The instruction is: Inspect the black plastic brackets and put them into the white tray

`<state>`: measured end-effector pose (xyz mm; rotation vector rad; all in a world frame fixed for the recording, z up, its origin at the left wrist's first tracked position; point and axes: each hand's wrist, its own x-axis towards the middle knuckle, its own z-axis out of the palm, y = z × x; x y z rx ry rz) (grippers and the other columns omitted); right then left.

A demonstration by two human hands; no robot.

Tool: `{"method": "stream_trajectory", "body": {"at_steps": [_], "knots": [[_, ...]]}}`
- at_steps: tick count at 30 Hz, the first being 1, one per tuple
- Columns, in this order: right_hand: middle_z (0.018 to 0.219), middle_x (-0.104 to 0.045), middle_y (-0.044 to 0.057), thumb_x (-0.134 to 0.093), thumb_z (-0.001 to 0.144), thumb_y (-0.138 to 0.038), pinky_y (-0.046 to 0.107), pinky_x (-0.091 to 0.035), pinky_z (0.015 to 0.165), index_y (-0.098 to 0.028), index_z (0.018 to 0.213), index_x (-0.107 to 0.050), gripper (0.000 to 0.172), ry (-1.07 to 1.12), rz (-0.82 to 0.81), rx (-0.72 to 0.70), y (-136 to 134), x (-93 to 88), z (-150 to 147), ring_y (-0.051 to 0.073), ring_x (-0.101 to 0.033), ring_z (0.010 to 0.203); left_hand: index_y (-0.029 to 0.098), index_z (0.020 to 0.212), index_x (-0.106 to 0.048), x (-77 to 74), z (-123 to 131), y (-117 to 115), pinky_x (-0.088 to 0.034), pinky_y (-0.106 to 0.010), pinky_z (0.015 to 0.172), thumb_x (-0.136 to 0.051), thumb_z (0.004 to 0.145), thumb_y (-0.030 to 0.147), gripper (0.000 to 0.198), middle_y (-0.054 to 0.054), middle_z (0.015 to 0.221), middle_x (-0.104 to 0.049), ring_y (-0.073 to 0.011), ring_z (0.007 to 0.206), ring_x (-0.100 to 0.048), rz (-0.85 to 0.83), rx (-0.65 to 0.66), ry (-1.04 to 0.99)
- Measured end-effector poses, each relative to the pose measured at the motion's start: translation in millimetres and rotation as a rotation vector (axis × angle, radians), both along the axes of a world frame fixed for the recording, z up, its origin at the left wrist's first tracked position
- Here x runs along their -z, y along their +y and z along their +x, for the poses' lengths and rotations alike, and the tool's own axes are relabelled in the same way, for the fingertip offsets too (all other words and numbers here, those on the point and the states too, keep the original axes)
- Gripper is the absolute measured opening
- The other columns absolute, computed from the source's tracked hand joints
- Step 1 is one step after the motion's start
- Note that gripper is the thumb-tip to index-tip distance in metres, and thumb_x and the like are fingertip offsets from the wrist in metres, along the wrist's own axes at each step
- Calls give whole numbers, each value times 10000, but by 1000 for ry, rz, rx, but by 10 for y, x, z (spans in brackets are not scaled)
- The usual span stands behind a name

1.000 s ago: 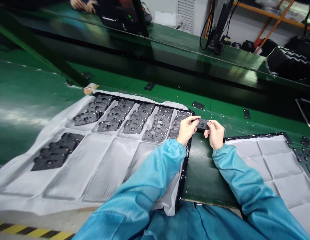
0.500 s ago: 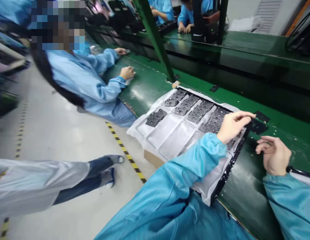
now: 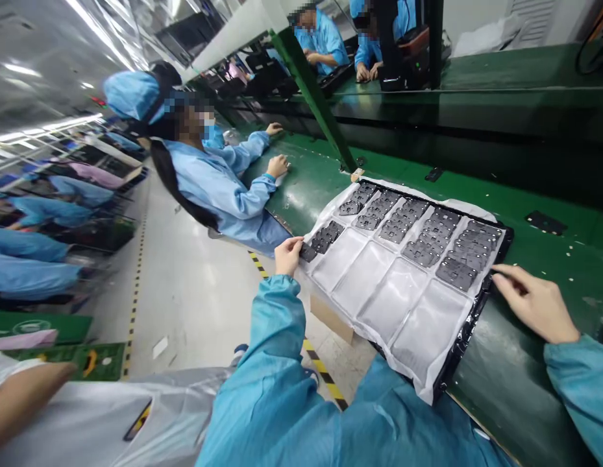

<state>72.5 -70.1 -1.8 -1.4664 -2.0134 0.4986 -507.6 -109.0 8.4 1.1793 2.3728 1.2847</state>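
A black tray (image 3: 469,331) lined with white sheet lies on the green bench, its front edge over the bench's edge. Its back compartments hold overlapping dark flat plates with small holes (image 3: 430,237); a similar stack (image 3: 327,237) lies in the front left one. My left hand (image 3: 287,257) pinches a dark plate (image 3: 307,252) at the tray's left end, beside that stack. At the opposite side, my right hand (image 3: 537,301) has its thumb and forefinger closed at the tray's right rim, the other fingers curled under.
One dark plate (image 3: 546,222) lies on the bench right of the tray, and a small dark piece (image 3: 433,174) behind it. A green post (image 3: 313,97) rises beyond the tray. A co-worker (image 3: 218,168) sits at the left; another person's pale garment (image 3: 184,402) shows low left.
My left hand has swung from the tray's right corner to its left end and now holds a dark plate. One of two plates on the bench is gone. My right hand has reached the tray's rim.
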Motion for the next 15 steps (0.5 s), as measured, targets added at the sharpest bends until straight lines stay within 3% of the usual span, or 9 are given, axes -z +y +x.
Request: {"method": "stream_trajectory", "body": {"at_steps": [3,6,10,15], "knots": [[858,-701,64,-449,901,-494,305,-442,603,-253,1097,-648,369,-293,68,-147,-50,22,-74,214,-654,698,104,973,-681,63,53,38,-477,-284,862,-551,753,338,347,-73,932,-704,-174,897,-625,5,58,77],[775,-684,55,-403,911,-525,284,-387,538,-223,1035,-639,403,-399,63,-87,-34,32,-94,204,-637,628,81,1006,-661,73,93,82,-490,-291,857,-540,764,364,392,-93,924,-706,-179,894,-640,52,56,50],[607,-613,39,-420,869,-614,287,-372,510,-175,929,-613,483,-350,-7,23,63,27,-13,200,-590,521,56,1080,-610,93,64,70,-514,-293,802,-527,783,377,444,-127,962,-698,-186,881,-654,113,-30,-38],[555,-618,33,-533,789,-638,279,-415,483,-208,660,-566,451,-124,-245,42,49,-20,-86,177,-575,465,98,947,-641,139,34,28,-498,-302,816,-557,773,355,322,-102,925,-700,-190,859,-643,-51,67,122]]}}
